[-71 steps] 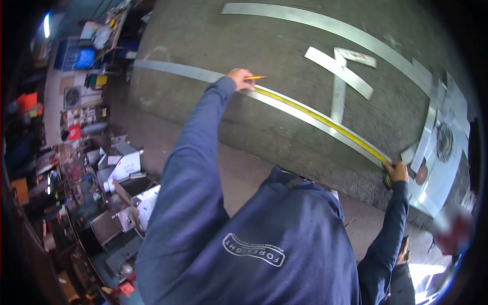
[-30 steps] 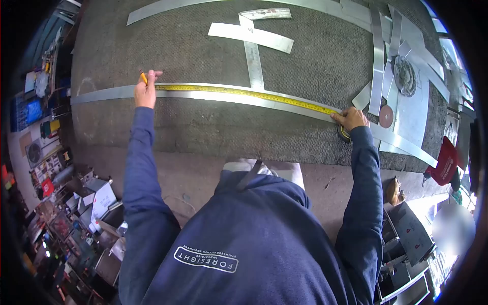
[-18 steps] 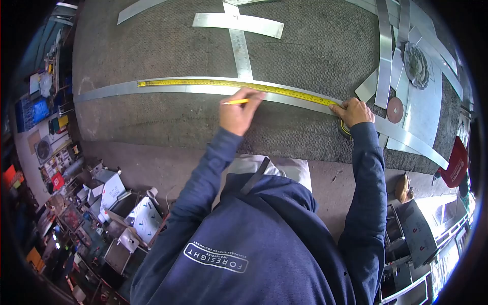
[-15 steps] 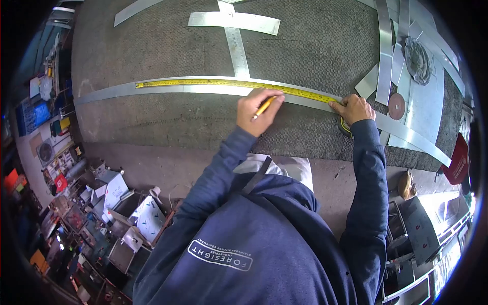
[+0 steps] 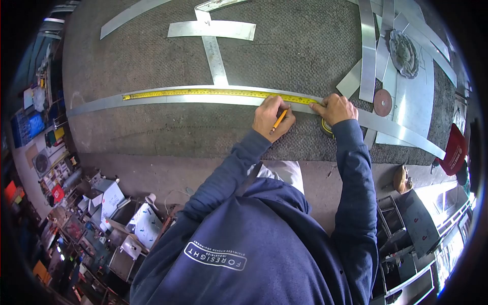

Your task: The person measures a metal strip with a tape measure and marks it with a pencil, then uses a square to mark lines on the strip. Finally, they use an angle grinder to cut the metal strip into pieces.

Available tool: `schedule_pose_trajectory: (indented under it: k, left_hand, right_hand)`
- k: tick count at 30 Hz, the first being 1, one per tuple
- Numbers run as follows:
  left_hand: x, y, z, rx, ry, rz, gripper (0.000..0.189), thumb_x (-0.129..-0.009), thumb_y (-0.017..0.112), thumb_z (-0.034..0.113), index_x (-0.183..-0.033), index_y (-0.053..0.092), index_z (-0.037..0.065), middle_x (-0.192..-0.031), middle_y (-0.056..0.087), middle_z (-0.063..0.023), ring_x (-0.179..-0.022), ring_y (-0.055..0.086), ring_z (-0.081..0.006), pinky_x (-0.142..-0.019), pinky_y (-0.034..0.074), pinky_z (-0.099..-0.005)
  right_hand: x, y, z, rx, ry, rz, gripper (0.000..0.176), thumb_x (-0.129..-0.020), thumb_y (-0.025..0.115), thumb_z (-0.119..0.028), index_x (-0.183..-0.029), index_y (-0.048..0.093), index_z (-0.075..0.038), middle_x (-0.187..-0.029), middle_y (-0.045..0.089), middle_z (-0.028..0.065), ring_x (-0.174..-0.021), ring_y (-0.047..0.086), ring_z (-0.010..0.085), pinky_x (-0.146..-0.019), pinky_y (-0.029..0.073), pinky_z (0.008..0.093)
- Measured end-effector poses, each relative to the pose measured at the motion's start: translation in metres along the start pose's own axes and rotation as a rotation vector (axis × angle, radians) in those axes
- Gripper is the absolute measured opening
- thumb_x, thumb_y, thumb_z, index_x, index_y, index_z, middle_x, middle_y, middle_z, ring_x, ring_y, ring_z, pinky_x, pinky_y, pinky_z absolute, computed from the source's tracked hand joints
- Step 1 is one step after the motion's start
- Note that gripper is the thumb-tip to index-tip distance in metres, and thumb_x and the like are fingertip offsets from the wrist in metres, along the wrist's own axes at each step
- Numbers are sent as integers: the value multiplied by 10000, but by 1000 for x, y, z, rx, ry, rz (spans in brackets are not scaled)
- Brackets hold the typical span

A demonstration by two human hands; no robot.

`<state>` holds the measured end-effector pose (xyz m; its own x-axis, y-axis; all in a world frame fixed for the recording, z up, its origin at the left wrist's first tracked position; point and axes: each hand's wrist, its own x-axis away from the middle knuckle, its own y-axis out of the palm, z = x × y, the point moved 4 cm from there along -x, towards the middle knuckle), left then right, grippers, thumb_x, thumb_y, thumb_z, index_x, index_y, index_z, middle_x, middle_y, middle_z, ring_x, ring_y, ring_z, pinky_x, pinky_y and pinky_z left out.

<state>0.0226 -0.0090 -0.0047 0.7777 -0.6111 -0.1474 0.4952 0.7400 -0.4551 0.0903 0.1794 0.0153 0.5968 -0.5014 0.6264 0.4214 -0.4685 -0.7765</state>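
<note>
Currently, in the head view, we find the left hand (image 5: 273, 114) closed around a pencil (image 5: 278, 121), thumb and fingers pinching it with the point angled up toward the near edge of the yellow tape measure (image 5: 213, 93). We note that this hand has travelled: a second ago it stood at the far left end of the blade, and it has since come along the blade in stages until it sits just beside the right hand (image 5: 334, 108). The right hand has not shifted; its fingers are bent and pressed down on the blade where it leaves the tape case (image 5: 325, 128), which lies by the wrist on the grey matting (image 5: 152, 132). The tape measure remains stretched flat along the long metal strip (image 5: 96, 105), and its far end now lies unattended on that strip. We judge that the blade is pinned by the right hand alone, so the far end is free to creep. We judge also that the pencil now addresses the stretch of blade close to the case, though we cannot tell whether its point touches the metal. Beyond the strip, two shorter strips (image 5: 212, 29) lie crossed, well apart from the hands. To the right we record a small round disc (image 5: 382, 102) near the right hand, further sheet offcuts (image 5: 414, 96) and a red item (image 5: 452, 150) at the bench edge.
</note>
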Motion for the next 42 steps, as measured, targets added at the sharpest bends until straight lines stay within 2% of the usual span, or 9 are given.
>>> schedule_pose_trajectory:
  k: [21, 23, 25, 27, 29, 33, 35, 40, 42]
  left_hand:
    - [1, 8, 0, -100, 30, 72, 196, -722, 687, 14, -807, 510, 13, -739, 579, -145, -665, 613, -315, -595, 498, -381]
    - [-4, 5, 0, -88, -64, -115, 199, -730, 710, 37, -769, 517, 14, -693, 575, -124, -622, 611, -262, -579, 490, -349]
    - [-1, -3, -2, -3, -122, -105, 200, -743, 724, 56, -764, 529, 16, -683, 584, -112, -610, 612, -228, -580, 489, -326]
    - [5, -14, -7, 77, -163, -83, 204, -756, 738, 74, -759, 541, 18, -674, 594, -100, -599, 612, -194, -581, 487, -303]
    - [17, -35, -12, 75, -121, 112, 192, -789, 747, 97, -792, 568, 27, -696, 624, -71, -609, 606, -130, -595, 489, -277]
    - [70, -90, -11, -10, -223, 309, 172, -821, 737, 96, -804, 578, 32, -703, 630, -48, -627, 581, -98, -594, 484, -273]
    - [111, -111, -17, -71, -343, 363, 166, -831, 726, 139, -803, 588, 51, -679, 651, -81, -618, 664, -172, -586, 507, -311]
    - [230, -135, -37, -143, -448, 528, 156, -863, 686, 176, -869, 610, 40, -717, 675, -88, -661, 673, -161, -631, 515, -315]
    - [277, -136, -41, -80, -611, 570, 164, -907, 626, 208, -932, 615, 46, -726, 683, -92, -715, 696, -228, -687, 524, -333]
  right_hand:
    - [-6, 7, 4, 3, -24, -30, 512, -792, 681, -599, -958, 761, -121, -936, 720, 149, -905, 703, 306, -824, 544, 420]
    - [-3, 2, 1, -7, -14, -52, 497, -786, 692, -589, -950, 764, -125, -940, 721, 150, -920, 700, 306, -837, 539, 421]
    - [-2, 2, 2, -9, -26, -29, 489, -782, 697, -584, -948, 766, -129, -941, 721, 150, -923, 699, 307, -839, 538, 420]
    - [-2, -1, 1, -12, -49, 14, 481, -779, 703, -578, -946, 768, -132, -942, 721, 150, -927, 698, 308, -842, 537, 420]
    - [-2, -1, 2, -35, -46, -4, 468, -772, 712, -570, -943, 769, -138, -952, 721, 152, -942, 695, 308, -852, 531, 425]
    - [-7, 6, 4, -23, -70, 7, 493, -759, 715, -578, -958, 760, -128, -997, 716, 150, -986, 682, 308, -883, 517, 424]
    - [-4, 4, 4, -34, -70, 49, 522, -756, 712, -580, -995, 744, -118, -1034, 710, 150, -1002, 676, 315, -882, 517, 422]
    - [-10, 7, 4, 5, -79, 51, 597, -739, 712, -600, -1055, 708, -94, -1121, 687, 164, -1070, 651, 313, -907, 505, 434]
    - [-19, 14, 7, 34, -105, 91, 655, -720, 715, -643, -1019, 724, -60, -1090, 691, 187, -1054, 658, 316, -896, 516, 430]
